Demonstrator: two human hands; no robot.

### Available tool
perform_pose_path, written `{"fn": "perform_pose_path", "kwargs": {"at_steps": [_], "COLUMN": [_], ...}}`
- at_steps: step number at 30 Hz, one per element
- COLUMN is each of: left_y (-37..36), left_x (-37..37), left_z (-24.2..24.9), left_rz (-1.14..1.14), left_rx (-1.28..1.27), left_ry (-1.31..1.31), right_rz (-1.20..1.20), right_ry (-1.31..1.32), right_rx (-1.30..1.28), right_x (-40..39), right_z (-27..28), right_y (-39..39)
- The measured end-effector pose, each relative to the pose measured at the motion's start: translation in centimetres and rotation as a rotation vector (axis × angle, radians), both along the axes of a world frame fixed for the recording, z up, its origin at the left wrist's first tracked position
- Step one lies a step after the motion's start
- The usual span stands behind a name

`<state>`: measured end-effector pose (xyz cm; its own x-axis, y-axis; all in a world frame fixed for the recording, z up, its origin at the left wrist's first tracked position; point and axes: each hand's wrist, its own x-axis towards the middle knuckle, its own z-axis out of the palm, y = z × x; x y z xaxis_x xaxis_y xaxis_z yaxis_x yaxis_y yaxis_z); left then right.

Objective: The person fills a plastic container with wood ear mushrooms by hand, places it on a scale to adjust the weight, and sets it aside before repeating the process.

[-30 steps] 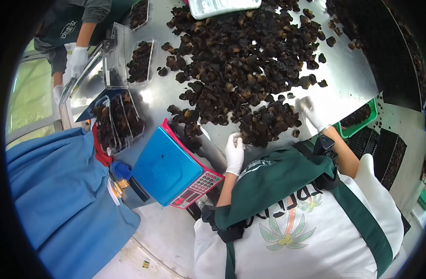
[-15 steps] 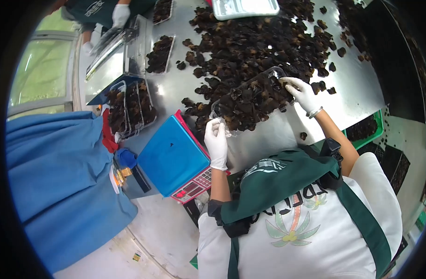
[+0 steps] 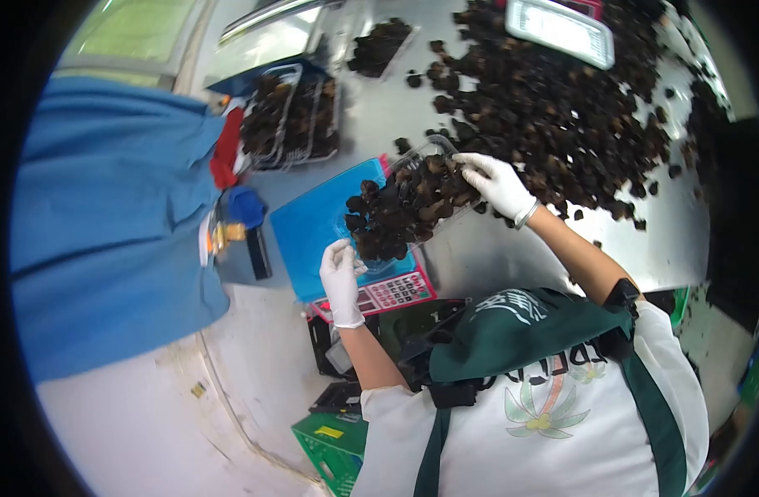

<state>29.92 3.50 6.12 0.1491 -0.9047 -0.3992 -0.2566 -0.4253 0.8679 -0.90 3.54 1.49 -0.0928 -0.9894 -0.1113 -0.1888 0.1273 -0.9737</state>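
A clear plastic tray (image 3: 451, 222) heaped with dark brown, mushroom-like pieces (image 3: 408, 203) is held between my white-gloved hands. My left hand (image 3: 342, 269) pinches its near left end, over the blue plate of a scale (image 3: 301, 228). My right hand (image 3: 489, 182) grips the far right end, thumb and fingers at the rim. The tray partly covers the scale plate, and whether it touches the plate I cannot tell. Below the plate shows the scale's pink-edged keypad (image 3: 400, 290).
A large pile of the dark pieces (image 3: 553, 124) spreads over the metal table (image 3: 495, 257). Filled clear trays (image 3: 292, 116) stand at the upper left, another (image 3: 379, 48) beyond them. A white tray (image 3: 560, 31) lies on the pile. Blue cloth (image 3: 114, 215) hangs at left; a green crate (image 3: 334, 451) is below.
Both hands have carried the filled tray left, from the edge of the pile to over the scale. The view has shifted, and the other person at the upper left is out of sight.
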Motion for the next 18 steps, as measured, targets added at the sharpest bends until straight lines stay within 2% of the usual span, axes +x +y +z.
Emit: {"fn": "perform_pose_path", "kwargs": {"at_steps": [1, 5, 7, 8, 9, 10, 11, 13, 15, 17, 18], "left_y": [0.2, 1.9, 3.1, 3.4, 3.5, 3.7, 3.8, 4.2, 5.2, 6.3, 6.9], "left_x": [2.0, 4.9, 5.0, 3.4, 1.3, -0.4, -2.2, -5.9, -8.6, -10.8, -11.4], "left_z": [-0.8, -1.1, -2.1, -0.6, 1.6, 2.1, 2.3, 2.7, 1.5, 1.0, 1.0], "left_rz": [0.032, 0.172, 0.072, 0.066, 0.047, 0.029, 0.016, -0.166, -0.393, -0.571, -0.583], "left_rx": [0.030, 0.030, -0.264, -0.322, -0.373, -0.417, -0.471, -0.490, -0.397, -0.387, -0.398], "left_ry": [0.004, -0.105, -0.684, -0.785, -0.887, -0.720, -0.548, -0.326, -0.157, -0.157, -0.095], "right_rz": [0.039, 0.186, 0.095, 0.069, -0.016, -0.253, -0.372, -0.509, -0.551, -0.181, -0.094], "right_ry": [0.020, -0.083, 0.125, 0.480, 0.544, 0.394, 0.609, 0.953, 1.697, 1.167, 1.165], "right_rx": [0.073, -0.028, -0.154, -0.462, -0.505, -0.386, -0.509, -0.554, -0.565, -0.220, -0.228], "right_x": [1.7, 3.4, 0.3, -2.8, -6.2, -8.7, -12.2, -21.3, -25.3, -34.4, -34.7], "right_z": [0.7, -0.8, -1.0, -1.1, -1.4, -0.6, -0.5, -2.2, -1.2, -6.9, -6.0], "right_y": [-0.4, -0.7, -2.1, -3.7, -5.3, -6.6, -8.1, -10.7, -10.4, -10.8, -10.7]}}
